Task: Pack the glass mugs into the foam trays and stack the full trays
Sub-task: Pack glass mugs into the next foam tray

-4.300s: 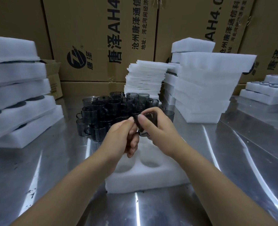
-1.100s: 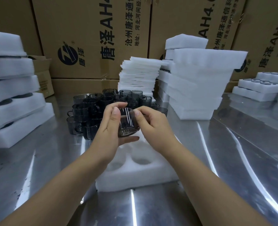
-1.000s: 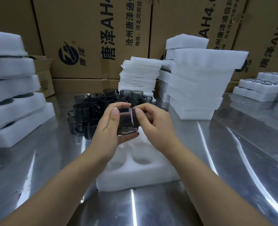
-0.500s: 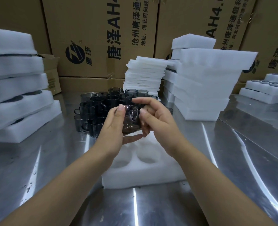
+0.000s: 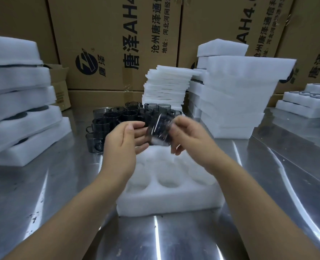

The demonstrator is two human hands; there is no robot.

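A smoky grey glass mug (image 5: 160, 131) is held in the air above a white foam tray (image 5: 169, 201) whose round pockets are empty. My right hand (image 5: 190, 136) grips the mug from the right; the mug and this hand are motion-blurred. My left hand (image 5: 124, 142) is just left of the mug with fingers extended, its fingertips close to or touching the glass. A cluster of several more grey mugs (image 5: 116, 121) stands on the metal table behind my hands.
Stacked foam trays with dark mugs in them (image 5: 18, 113) rise at the left. Thin foam sheets (image 5: 167, 85) and a tall stack of foam trays (image 5: 234, 98) stand behind and right. More trays (image 5: 305, 104) sit far right. Cardboard boxes (image 5: 117, 40) wall the back.
The mug has shifted right into my right hand's grip and is being turned. My left hand's fingers have come off it and straightened.
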